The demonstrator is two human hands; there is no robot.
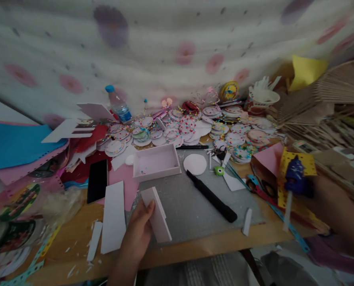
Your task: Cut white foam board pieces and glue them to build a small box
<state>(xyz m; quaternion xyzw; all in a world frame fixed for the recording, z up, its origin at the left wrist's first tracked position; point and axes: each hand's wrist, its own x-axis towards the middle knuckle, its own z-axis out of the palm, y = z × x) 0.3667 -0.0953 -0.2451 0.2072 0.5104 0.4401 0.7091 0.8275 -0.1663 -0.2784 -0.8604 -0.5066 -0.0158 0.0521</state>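
My left hand (139, 224) pinches a piece of folded white card or foam board (155, 214) by its left side, thumb on top, above the front of the grey cutting mat (191, 210). Off to the right, my right hand (320, 198), blurred, grips a blue glue gun (296, 174). Its nozzle points away and a pale glue stick (288, 210) sticks out toward me. Beyond my left hand sits an open, shallow white box (156, 163). A black capped utility knife (212, 196) lies slantwise on the mat, close to a white paper disc (195, 164).
Decorated paper discs (177, 127) are heaped along the back, with a water bottle (119, 105) at their left. A phone (97, 180) and a white card strip (113, 216) lie left. Red-handled scissors (262, 188), a tub (262, 99) and stacked brown cardboard (323, 103) are on the right.
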